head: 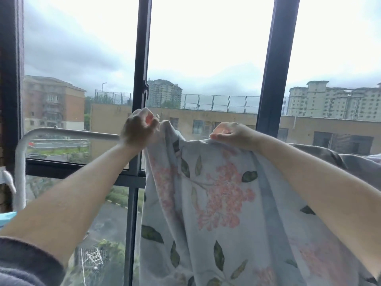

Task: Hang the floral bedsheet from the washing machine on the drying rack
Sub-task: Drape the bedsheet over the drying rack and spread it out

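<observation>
Left hand, right hand, seemingly on bedsheet

A white tubular rack is seen at the left. Its upright is set at the far left and is bent round at the top into a horizontal rail, which is run towards the right. The left stretch of this rail is left uncovered. Further right the rail is hidden by the sheet, which is draped over it and is hung down on the near side in loose folds, its top edge being bunched up at rail height. At the right a grey cloth is laid along the same line, near the sheet; whether the two are touching cannot be told.
</observation>
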`<state>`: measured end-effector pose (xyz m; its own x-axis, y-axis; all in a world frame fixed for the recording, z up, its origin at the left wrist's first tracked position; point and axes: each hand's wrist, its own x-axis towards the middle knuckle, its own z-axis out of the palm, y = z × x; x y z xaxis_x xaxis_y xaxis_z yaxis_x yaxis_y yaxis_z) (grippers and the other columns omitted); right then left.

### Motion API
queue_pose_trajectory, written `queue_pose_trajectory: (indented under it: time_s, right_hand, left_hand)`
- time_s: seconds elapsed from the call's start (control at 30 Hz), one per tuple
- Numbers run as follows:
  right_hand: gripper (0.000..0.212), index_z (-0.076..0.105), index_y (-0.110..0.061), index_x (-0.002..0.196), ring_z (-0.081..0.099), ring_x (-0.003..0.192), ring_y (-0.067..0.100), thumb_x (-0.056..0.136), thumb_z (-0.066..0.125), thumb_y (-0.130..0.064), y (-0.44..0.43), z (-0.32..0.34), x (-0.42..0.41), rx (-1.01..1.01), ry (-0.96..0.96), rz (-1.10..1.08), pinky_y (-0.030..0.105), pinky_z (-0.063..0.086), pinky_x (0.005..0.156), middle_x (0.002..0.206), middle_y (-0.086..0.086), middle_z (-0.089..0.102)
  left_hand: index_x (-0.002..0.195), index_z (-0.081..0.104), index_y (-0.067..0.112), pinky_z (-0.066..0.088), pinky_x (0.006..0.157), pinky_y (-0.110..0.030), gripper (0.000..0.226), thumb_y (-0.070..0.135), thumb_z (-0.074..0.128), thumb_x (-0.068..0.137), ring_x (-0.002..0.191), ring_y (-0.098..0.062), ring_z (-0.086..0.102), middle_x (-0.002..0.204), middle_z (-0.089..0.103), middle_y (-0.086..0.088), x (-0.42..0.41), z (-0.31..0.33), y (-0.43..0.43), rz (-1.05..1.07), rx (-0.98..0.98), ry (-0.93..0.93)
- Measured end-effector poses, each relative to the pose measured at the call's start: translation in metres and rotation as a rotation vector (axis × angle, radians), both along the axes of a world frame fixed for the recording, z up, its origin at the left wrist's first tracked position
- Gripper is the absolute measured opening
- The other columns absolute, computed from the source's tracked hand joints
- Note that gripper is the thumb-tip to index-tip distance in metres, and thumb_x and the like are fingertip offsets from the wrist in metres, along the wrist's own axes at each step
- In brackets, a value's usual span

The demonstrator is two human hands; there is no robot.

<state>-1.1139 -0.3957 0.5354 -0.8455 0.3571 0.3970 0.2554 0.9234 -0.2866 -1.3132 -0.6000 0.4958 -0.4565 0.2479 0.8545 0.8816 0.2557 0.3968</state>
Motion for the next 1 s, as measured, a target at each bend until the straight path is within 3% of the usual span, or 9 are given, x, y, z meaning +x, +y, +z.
queue_pose_trajectory:
  time_s: [0.07,0.17,0.3,0.43,0.57,0.73,0.83,0.9,1.0]
  right_hand:
    - [0.037,0.062,-0.031,0.111,0.060,0.097,0.016,0.087,0.055,-0.058,-0.008,-0.003,-0.012,0.062,-0.044,0.041,0.035,0.052,0.084,0.108,-0.003,0.063]
    - [0.024,0.070,-0.023,0.099,0.064,0.093,0.020,0.092,0.056,-0.041,-0.021,-0.008,-0.025,0.102,-0.018,0.083,0.036,0.054,0.083,0.099,0.000,0.070]
    - [0.018,0.070,-0.024,0.082,0.064,0.077,0.014,0.090,0.062,-0.038,-0.035,-0.010,-0.037,0.082,0.022,0.153,0.030,0.053,0.071,0.082,-0.001,0.070]
    - [0.018,0.064,-0.026,0.072,0.059,0.071,0.013,0.090,0.063,-0.032,-0.041,-0.015,-0.042,0.138,0.114,0.153,0.028,0.050,0.066,0.070,-0.008,0.063]
    - [0.017,0.063,-0.023,0.080,0.062,0.083,0.025,0.092,0.055,-0.033,-0.037,-0.027,-0.044,0.266,0.189,0.021,0.037,0.052,0.074,0.084,-0.001,0.069]
    - [0.020,0.054,-0.011,0.089,0.052,0.070,0.025,0.099,0.042,-0.024,-0.041,-0.040,-0.048,0.177,0.500,0.012,0.031,0.038,0.062,0.076,0.003,0.058]
    - [0.020,0.050,-0.011,0.087,0.049,0.061,0.016,0.101,0.038,-0.019,-0.047,-0.035,-0.048,0.046,0.622,0.054,0.025,0.034,0.051,0.068,-0.002,0.053]
    - [0.020,0.049,-0.011,0.087,0.047,0.059,0.009,0.102,0.038,-0.018,-0.048,-0.034,-0.044,0.029,0.624,0.061,0.019,0.033,0.048,0.067,-0.005,0.051]
    - [0.019,0.048,-0.011,0.086,0.045,0.059,0.008,0.101,0.038,-0.016,-0.044,-0.033,-0.038,0.012,0.626,0.081,0.032,0.031,0.051,0.065,-0.005,0.050]
  left_hand:
    - [0.081,0.048,0.015,0.042,0.064,-0.031,0.016,0.026,0.048,0.093,0.069,-0.019,0.049,0.080,0.052,0.000,-0.004,-0.021,-0.010,0.162,0.147,0.077]
    - [0.064,0.049,0.011,0.038,0.053,-0.029,0.034,0.027,0.043,0.094,0.054,-0.023,0.050,0.057,0.050,0.000,-0.004,-0.049,-0.020,0.176,0.116,0.034]
    - [0.069,0.055,0.018,0.052,0.064,-0.038,0.042,0.050,0.036,0.089,0.069,-0.030,0.062,0.068,0.064,-0.007,0.000,-0.067,-0.013,0.050,-0.044,-0.226]
    - [0.075,0.062,0.014,0.057,0.070,-0.043,0.059,0.072,0.050,0.076,0.074,-0.026,0.066,0.077,0.069,-0.006,0.006,-0.077,-0.010,-0.294,0.090,-0.642]
    - [0.071,0.071,0.022,0.053,0.072,-0.039,0.024,0.038,0.062,0.087,0.075,-0.021,0.062,0.076,0.070,-0.003,0.027,-0.070,-0.013,-0.497,0.288,-0.613]
    - [0.101,0.065,0.005,0.051,0.066,-0.031,0.040,0.033,0.036,0.098,0.071,-0.020,0.064,0.079,0.066,-0.009,0.035,-0.034,-0.026,-1.089,0.447,-1.089]
    - [0.104,0.062,0.006,0.050,0.062,-0.027,0.038,0.033,0.037,0.096,0.070,-0.019,0.060,0.081,0.061,-0.010,0.038,-0.028,-0.022,-1.089,0.330,-1.154]
    - [0.080,0.068,0.004,0.050,0.056,-0.023,0.034,0.021,0.042,0.093,0.060,-0.017,0.060,0.068,0.063,-0.007,0.041,-0.015,-0.025,-1.040,0.340,-1.095]
    - [0.060,0.064,0.007,0.050,0.057,-0.020,0.036,0.004,0.042,0.088,0.056,-0.015,0.061,0.056,0.063,-0.005,0.039,0.016,-0.041,-0.936,0.482,-0.887]
